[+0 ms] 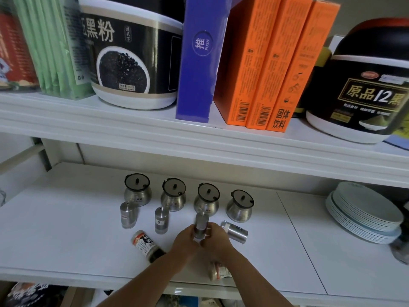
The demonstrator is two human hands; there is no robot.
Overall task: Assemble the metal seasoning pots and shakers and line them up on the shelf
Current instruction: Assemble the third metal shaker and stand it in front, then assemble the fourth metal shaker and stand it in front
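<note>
In the lower middle of the frame, the left hand (187, 241) and the right hand (215, 239) both wrap their fingers round one small metal shaker (201, 227), held upright close to the white shelf (66, 240). It looks light, hard and shiny, so it may slip. Holding its round sides low down, as now, seems best. Behind it, four fat shiny pots (137, 191) with dark lids stand in a row. Two more shakers (128, 214) stand to the left. A fourth shaker (235, 232) lies on its side to the right.

White lower shelf (66, 229), white upper shelf (110, 120) crowded with orange boxes (265, 63), grey wall (365, 9) behind, soft even light
</note>
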